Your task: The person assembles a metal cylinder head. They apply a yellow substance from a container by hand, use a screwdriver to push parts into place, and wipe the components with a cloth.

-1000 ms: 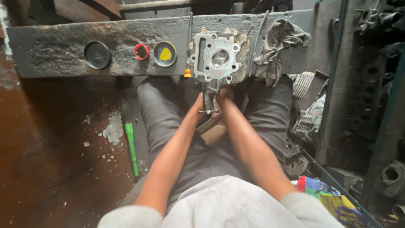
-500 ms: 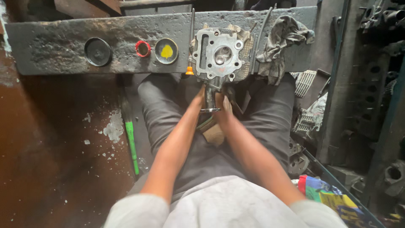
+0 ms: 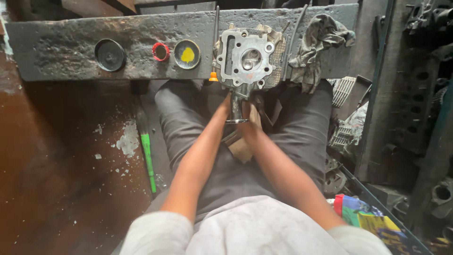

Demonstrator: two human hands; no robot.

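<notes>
A: Where is the cylinder head point(image 3: 247, 59) relative to the grip?

B: Directly ahead, on the bench beam point(image 3: 61, 38); its metal port tube point(image 3: 236, 106) runs back toward the body.

A: The grip?

B: Left hand point(image 3: 225, 111) and right hand point(image 3: 250, 123) flank the tube; closure cannot be judged. Rag point(image 3: 316, 42) lies right; open room left.

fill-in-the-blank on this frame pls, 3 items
1. The cylinder head rests on a dark ____.
2. The rag lies to the ____ of the cylinder head.
3. The tool on the floor has a ____ handle.

Missing: beam; right; green
</notes>
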